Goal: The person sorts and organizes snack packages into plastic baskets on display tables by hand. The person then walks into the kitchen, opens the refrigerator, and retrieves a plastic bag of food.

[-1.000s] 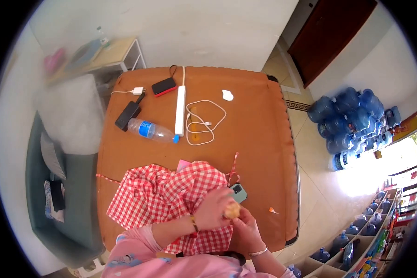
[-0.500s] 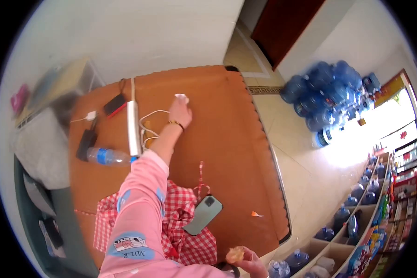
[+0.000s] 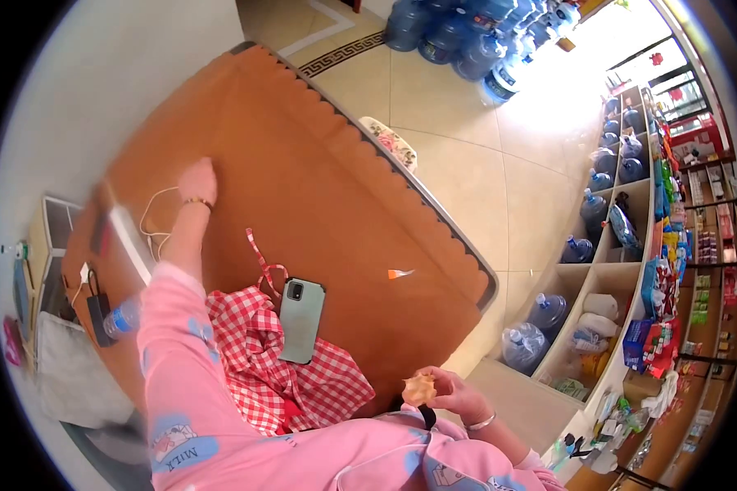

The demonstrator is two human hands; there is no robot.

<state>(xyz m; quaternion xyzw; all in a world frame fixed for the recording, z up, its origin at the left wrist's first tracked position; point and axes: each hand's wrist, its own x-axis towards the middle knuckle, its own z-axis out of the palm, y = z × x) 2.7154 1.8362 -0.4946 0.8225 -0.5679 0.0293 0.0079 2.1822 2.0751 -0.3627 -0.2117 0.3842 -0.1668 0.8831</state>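
My left hand rests low over the brown tabletop, its fingers drawn together and slightly blurred; what lies in them cannot be made out. A white cable curls beside that wrist. Near my body, my right hand pinches a light brown, ragged-edged piece of food between thumb and fingers. A red-and-white checked cloth lies crumpled in front of me. On it rests a green phone, camera side up. A small orange-and-white scrap lies to the phone's right.
At the left are a white power strip, a black adapter and a plastic bottle, partly behind my sleeve. A patterned stool stands past the table edge. Large blue water bottles and stocked shelves fill the right.
My view has swung to the right, so the table sits further left and more shelving shows. The white scrap earlier at my left fingertips is no longer distinct. My right hand still holds the food.
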